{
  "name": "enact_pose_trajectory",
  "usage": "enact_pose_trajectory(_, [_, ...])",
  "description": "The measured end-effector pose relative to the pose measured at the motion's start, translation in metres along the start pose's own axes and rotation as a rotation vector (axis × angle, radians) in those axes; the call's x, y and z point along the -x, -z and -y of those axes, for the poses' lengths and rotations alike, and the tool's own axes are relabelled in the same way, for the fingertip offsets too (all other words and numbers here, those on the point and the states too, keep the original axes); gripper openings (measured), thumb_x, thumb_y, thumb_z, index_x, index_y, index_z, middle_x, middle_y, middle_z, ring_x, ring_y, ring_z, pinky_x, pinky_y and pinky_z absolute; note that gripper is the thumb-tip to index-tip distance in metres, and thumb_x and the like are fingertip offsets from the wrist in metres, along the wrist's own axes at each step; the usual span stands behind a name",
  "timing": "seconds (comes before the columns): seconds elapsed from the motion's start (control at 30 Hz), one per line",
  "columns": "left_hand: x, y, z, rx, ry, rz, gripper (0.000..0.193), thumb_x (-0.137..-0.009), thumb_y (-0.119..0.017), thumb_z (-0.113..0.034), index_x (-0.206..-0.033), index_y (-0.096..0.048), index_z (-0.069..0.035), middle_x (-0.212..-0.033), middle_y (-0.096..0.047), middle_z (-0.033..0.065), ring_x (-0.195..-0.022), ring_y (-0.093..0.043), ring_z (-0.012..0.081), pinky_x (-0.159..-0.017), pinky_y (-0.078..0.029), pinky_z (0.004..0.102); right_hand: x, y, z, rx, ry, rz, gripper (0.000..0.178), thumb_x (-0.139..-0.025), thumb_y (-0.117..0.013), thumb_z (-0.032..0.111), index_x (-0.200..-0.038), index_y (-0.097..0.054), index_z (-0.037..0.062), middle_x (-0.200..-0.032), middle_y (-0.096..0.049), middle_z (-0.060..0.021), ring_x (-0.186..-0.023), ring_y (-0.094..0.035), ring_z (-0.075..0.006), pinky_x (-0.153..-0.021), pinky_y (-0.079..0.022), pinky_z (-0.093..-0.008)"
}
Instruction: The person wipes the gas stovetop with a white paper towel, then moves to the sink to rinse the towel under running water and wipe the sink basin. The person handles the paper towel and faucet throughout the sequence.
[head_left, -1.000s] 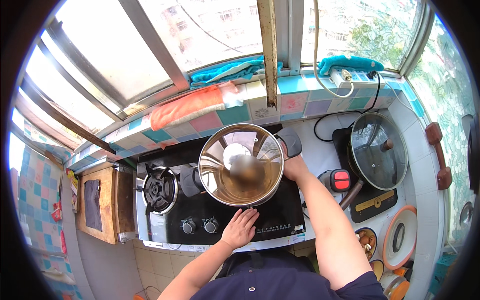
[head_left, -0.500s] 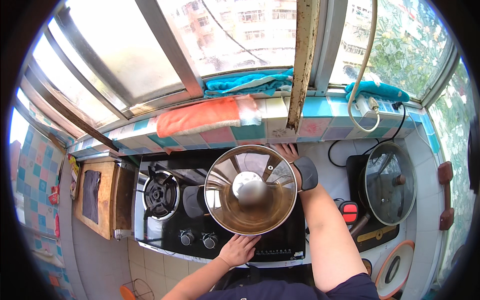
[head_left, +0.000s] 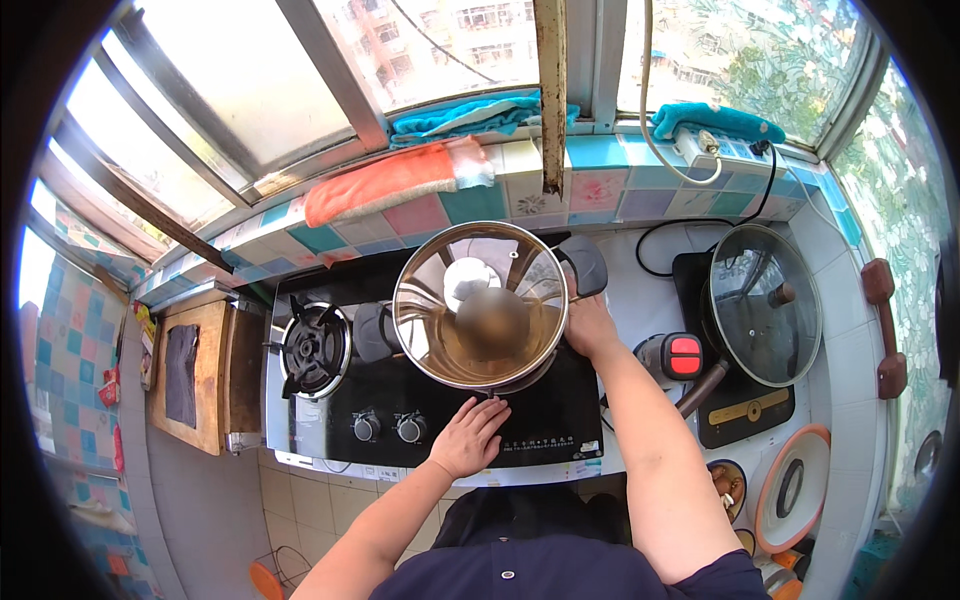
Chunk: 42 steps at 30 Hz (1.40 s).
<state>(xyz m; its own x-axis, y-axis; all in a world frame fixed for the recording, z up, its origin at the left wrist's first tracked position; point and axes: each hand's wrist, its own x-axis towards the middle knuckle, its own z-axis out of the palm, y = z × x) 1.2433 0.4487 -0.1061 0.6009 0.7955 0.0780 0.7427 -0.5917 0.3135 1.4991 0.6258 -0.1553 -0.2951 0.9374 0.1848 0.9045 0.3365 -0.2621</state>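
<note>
A shiny steel pot (head_left: 419, 342) with two dark handles stands over the right side of the black gas stove (head_left: 330, 440). Its polished inside carries bright and blurred reflections. Below the pot's near rim, my left hand (head_left: 470, 437) rests on the stove's front glass, fingers stretched out and nothing in them. My right hand (head_left: 590, 325) is beside the pot, just under its right handle (head_left: 585, 264). The fingers there are hidden by the handle and the pot, so I cannot tell whether they grip anything.
To the left is an exposed burner (head_left: 315, 349), with two knobs in front. A lidded pan (head_left: 765, 310) sits on a flat cooker at right, near a red-and-black object (head_left: 682, 357). Towels (head_left: 385, 185) line the tiled ledge. A wooden board (head_left: 205, 385) leans far left.
My right hand has come nearer, from behind the pot's far right side to beneath its right handle. My left hand stays at the stove's front. The whole view has shifted.
</note>
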Motion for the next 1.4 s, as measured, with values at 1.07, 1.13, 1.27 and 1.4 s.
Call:
enact_pose_trajectory(1.07, [0.036, -0.034, 0.019, -0.225, -0.409, 0.062, 0.061, -0.097, -0.038, -0.043, -0.147, -0.028, -0.009, -0.155, -0.023, 0.0064, -0.143, -0.02, 0.0215, -0.116, -0.016, 0.0427, 0.335, 0.009, 0.304, -0.529, -0.576, -0.051, 0.045, -0.099, -0.036, 0.024, -0.138, -0.043, 0.0045, -0.146, -0.04, -0.015, -0.138, -0.032, -0.0276, -0.114, -0.023, -0.0359])
enact_pose_trajectory(1.13, [0.055, -0.034, 0.012, -0.22, -0.528, 0.114, 0.062, -0.097, -0.036, -0.045, -0.147, -0.03, -0.009, -0.156, -0.021, 0.0062, -0.144, -0.017, 0.02, -0.117, -0.014, 0.0405, 0.366, -0.007, 0.311, -0.796, -0.778, -0.152, 0.045, -0.1, -0.035, 0.025, -0.137, -0.044, 0.0023, -0.141, -0.045, -0.0155, -0.135, -0.037, -0.0269, -0.112, -0.026, -0.0346])
enact_pose_trajectory(1.27, [0.094, -0.038, -0.01, 0.735, -0.259, 0.752, 0.061, -0.1, -0.033, -0.05, -0.142, -0.039, -0.006, -0.151, -0.033, 0.0084, -0.14, -0.029, 0.0229, -0.114, -0.023, 0.0408, 0.417, -0.022, 0.328, -1.475, -1.064, -0.397, 0.044, -0.101, -0.035, 0.026, -0.134, -0.046, -0.0011, -0.133, -0.054, -0.0129, -0.128, -0.047, -0.0239, -0.108, -0.032, -0.0344])
enact_pose_trajectory(1.4, [0.161, -0.029, -0.058, 1.408, 0.099, 1.032, 0.061, -0.1, -0.033, -0.051, -0.143, -0.037, -0.008, -0.147, -0.038, 0.0101, -0.137, -0.034, 0.0228, -0.113, -0.027, 0.0376, 0.443, 0.03, 0.378, -2.045, -0.936, -0.8, 0.047, -0.101, -0.036, 0.033, -0.137, -0.041, 0.0032, -0.137, -0.05, -0.0099, -0.126, -0.048, -0.0236, -0.107, -0.036, -0.0406])
